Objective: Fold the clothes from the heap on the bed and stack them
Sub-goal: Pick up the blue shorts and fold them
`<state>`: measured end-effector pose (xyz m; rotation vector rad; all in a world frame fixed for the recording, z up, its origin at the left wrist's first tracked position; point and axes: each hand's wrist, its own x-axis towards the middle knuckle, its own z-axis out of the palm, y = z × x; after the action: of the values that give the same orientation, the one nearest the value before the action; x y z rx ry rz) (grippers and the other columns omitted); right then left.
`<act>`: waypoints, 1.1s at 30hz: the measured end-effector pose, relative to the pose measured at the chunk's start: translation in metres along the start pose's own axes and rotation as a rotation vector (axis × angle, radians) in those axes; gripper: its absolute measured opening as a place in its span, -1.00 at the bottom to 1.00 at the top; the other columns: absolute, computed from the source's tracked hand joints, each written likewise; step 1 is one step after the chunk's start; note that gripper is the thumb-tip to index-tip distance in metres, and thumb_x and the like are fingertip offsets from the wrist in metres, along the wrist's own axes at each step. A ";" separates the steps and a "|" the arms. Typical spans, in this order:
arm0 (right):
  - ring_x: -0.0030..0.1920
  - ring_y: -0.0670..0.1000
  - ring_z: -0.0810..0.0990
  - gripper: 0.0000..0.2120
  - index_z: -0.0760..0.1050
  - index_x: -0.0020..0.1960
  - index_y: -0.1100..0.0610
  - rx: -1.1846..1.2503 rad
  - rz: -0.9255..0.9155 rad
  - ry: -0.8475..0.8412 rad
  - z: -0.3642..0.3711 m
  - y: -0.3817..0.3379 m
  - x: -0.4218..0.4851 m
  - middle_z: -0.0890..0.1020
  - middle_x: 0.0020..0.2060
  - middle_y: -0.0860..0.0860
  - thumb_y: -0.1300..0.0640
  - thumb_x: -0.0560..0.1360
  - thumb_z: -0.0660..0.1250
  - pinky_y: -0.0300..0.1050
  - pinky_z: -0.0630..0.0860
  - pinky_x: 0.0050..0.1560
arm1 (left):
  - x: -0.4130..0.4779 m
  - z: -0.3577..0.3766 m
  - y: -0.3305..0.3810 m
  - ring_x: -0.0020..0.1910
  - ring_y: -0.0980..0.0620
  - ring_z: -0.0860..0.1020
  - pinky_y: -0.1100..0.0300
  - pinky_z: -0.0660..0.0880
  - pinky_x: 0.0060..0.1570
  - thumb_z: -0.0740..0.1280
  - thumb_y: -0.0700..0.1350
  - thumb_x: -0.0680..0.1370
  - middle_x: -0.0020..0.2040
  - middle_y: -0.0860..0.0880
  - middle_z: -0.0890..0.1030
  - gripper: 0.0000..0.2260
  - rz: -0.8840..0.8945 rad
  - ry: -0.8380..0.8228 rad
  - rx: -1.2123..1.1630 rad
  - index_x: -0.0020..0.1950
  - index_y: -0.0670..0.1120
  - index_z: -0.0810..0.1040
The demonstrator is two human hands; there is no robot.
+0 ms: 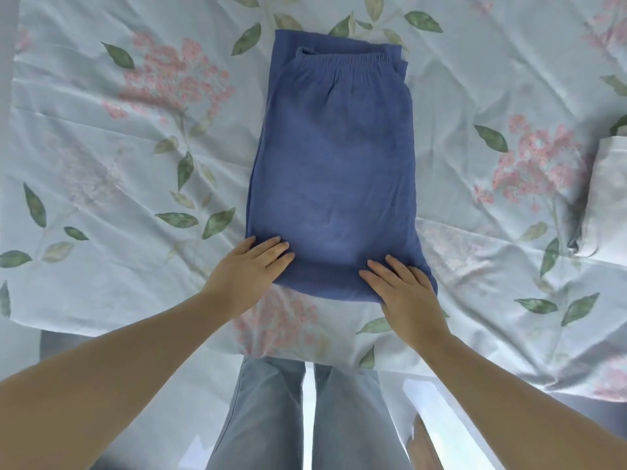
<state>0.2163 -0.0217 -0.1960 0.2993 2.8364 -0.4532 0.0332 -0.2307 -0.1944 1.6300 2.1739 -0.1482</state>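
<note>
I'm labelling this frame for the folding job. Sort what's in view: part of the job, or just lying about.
Job: blue trousers, folded; left hand and right hand, flat on their near edge.
Lying about: floral bedsheet; pale cloth at the right edge; the person's own grey trousers.

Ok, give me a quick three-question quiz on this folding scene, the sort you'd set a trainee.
1. True or false: the blue trousers lie with their elastic waistband at the end farthest from the person.
2. Which part of the trousers do the left hand and right hand rest on? A) the waistband B) the near edge C) the far corners
3. Fill in: the bedsheet is printed with pink flowers and green ____.
Key: 1 true; 2 B; 3 leaves.
</note>
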 end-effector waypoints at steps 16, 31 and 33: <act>-0.21 -0.01 0.43 -0.85 0.47 -0.23 0.15 0.570 0.325 -0.767 -0.094 0.027 0.056 0.47 -0.33 -0.05 0.14 0.51 0.30 -0.32 0.30 -0.25 | 0.032 -0.091 -0.046 -0.43 0.26 0.43 0.45 0.35 -0.38 0.28 -0.11 0.57 -0.36 0.06 0.49 -0.85 -0.208 -0.629 -0.801 -0.17 -0.13 0.52; 0.48 0.15 0.07 -0.23 -0.07 0.54 -0.07 0.629 0.842 0.003 -0.082 0.046 0.167 0.02 0.53 -0.05 -0.17 0.49 0.28 0.24 0.14 0.35 | 0.147 -0.090 -0.083 0.46 -0.12 0.20 -0.11 0.25 0.37 0.30 0.16 0.52 0.52 -0.05 0.14 -0.26 -0.925 0.226 -0.933 0.55 0.02 -0.02; 0.50 0.11 0.02 -0.17 -0.11 0.54 -0.04 0.611 0.872 -0.088 -0.064 0.034 0.160 -0.03 0.54 -0.04 -0.21 0.47 0.29 0.21 0.14 0.36 | 0.141 -0.069 -0.067 0.45 -0.13 0.18 -0.14 0.22 0.37 0.35 0.22 0.45 0.50 -0.04 0.16 -0.18 -1.046 0.155 -0.892 0.54 0.01 -0.02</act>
<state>0.0588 0.0568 -0.1910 1.4755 2.1008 -1.0411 -0.0800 -0.1028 -0.1979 -0.0197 2.4207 0.5832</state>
